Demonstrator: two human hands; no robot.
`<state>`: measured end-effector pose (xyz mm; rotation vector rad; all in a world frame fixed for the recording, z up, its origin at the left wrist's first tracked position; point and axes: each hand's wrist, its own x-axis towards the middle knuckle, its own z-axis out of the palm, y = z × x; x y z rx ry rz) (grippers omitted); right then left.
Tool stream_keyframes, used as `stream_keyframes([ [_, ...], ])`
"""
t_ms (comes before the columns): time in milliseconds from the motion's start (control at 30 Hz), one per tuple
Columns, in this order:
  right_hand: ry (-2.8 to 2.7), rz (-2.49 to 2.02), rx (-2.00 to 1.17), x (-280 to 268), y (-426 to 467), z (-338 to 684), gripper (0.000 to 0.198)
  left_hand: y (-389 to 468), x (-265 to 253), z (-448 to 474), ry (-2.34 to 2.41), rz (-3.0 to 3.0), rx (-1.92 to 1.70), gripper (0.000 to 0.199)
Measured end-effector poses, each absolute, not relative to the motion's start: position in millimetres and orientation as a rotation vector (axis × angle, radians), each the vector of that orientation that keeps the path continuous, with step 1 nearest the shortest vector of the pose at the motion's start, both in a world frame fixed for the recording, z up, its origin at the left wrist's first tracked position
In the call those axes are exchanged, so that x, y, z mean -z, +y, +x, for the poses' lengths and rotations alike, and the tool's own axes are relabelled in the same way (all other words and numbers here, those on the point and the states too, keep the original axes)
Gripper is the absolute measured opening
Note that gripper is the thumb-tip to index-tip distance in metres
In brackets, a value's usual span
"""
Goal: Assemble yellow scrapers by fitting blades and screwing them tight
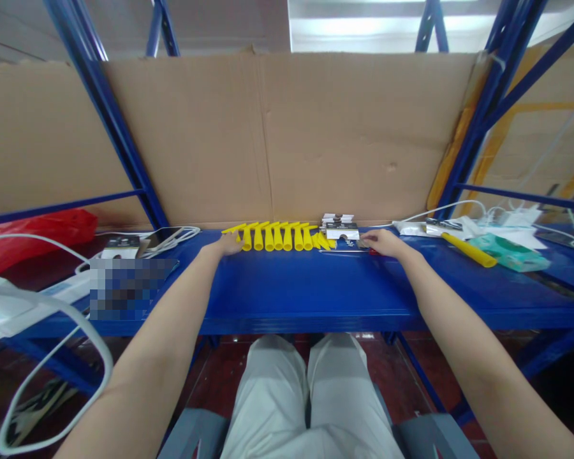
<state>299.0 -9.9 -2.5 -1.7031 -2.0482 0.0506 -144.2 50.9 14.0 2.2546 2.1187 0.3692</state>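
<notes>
A row of several yellow plastic pieces with tube-like bodies [278,237] lies along the back of the blue table. At the row's left end, my left hand [230,243] rests against the outermost piece with its fingers apart. Smaller yellow pieces [323,241] lie at the right end, beside a stack of white and black cards [342,231]. My right hand [381,242] is on the table right of the cards, fingers stretched toward a small clear packet [349,243]. Under its fingers is the red handle of a thin screwdriver [342,250], partly hidden.
Cardboard [344,134] stands behind the blue table [306,287]. On the right lie a yellow tube [469,250], a green packet [511,252] and white cables. A white power strip [43,305], a red bag [38,236] and a looped cable [106,357] are at left.
</notes>
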Motion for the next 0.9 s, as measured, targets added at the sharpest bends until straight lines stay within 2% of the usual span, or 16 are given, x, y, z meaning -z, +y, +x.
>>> stream_keyframes([
  [167,-2.059,-1.71,-0.044,4.1,-8.3,301.2,0.029,53.5,0.7,-155.0,2.265,2.104,-0.225,0.064],
  [267,-2.075,-1.68,-0.03,4.2,-8.9,302.1,0.029,54.3,4.2,-157.0,2.282,2.079,-0.225,0.064],
  [600,-2.078,-1.627,-0.031,9.1,-2.7,307.5,0.026,37.1,14.5,-140.0,2.373,1.97,-0.584,0.059],
  [900,-2.064,-1.634,-0.072,12.2,-1.1,308.0,0.026,26.0,14.6,-139.6,2.393,1.89,-0.633,0.059],
])
